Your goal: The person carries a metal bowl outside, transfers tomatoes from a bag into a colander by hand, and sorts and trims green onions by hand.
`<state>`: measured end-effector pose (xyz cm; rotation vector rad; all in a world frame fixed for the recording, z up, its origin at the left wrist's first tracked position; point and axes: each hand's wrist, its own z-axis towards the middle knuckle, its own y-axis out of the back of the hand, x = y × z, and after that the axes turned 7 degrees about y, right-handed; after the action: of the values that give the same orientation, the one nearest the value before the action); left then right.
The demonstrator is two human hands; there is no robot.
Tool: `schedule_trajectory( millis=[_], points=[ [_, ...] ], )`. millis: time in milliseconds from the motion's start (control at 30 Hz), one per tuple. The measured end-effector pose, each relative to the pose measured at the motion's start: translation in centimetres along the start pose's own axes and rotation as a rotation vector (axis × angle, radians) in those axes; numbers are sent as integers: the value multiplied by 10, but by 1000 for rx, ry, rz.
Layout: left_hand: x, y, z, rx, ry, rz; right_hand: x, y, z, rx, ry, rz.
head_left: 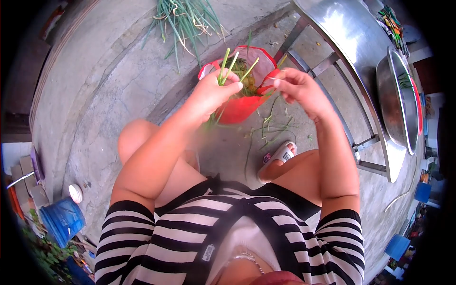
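Observation:
My left hand (213, 92) is closed around a few green onion stalks (236, 61), their pale cut ends pointing up and thin green leaves hanging below the palm. Just under it stands a red plastic bag (240, 110), mouth open, with yellowish and green plant scraps (249, 85) inside. My right hand (299, 90) is at the bag's right rim, thumb and fingers pinched together. Whatever lies between those fingers is too small to make out. Beyond the bag, a heap of green onions (185, 21) lies on the concrete.
A metal table (342, 28) stands on the right, holding a steel basin (390, 102). Loose green trimmings (278, 128) litter the floor near my sandalled foot (280, 159). At left are a blue bucket (61, 221) and a white lid (75, 193). A raised concrete edge (161, 102) runs beside me.

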<state>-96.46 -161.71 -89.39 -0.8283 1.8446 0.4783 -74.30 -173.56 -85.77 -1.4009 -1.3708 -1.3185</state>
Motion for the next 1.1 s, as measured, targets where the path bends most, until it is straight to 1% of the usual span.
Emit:
schedule_trajectory(
  millis=[100, 200, 300, 367, 467, 567, 700, 867, 967, 1100],
  points=[
    [-4, -7, -4, 71, 42, -10, -15, -24, 8, -74, 23, 117],
    [-1, -12, -5, 41, -11, 72, -19, -38, 12, -111, 54, 188],
    [19, -14, 8, -9, -182, 120, -23, -45, 15, -115, 70, 187],
    [14, -14, 4, -46, -213, 216, -25, -48, 17, -102, 76, 189],
    [9, -16, -1, -103, -227, 312, -23, -53, 18, -141, 66, 164],
    [11, -15, -1, -114, -198, 317, -26, -54, 18, -126, 65, 154],
    [12, -13, 2, -76, -186, 282, -26, -53, 18, -135, 64, 127],
    [12, -13, 4, 6, -83, 168, -19, -49, 15, -131, 41, 123],
    [10, -10, 5, 45, -37, 162, -28, -39, 17, -117, 29, 276],
    [8, -6, 4, 106, 33, 153, -22, -25, 17, -182, 76, 437]
  ],
)
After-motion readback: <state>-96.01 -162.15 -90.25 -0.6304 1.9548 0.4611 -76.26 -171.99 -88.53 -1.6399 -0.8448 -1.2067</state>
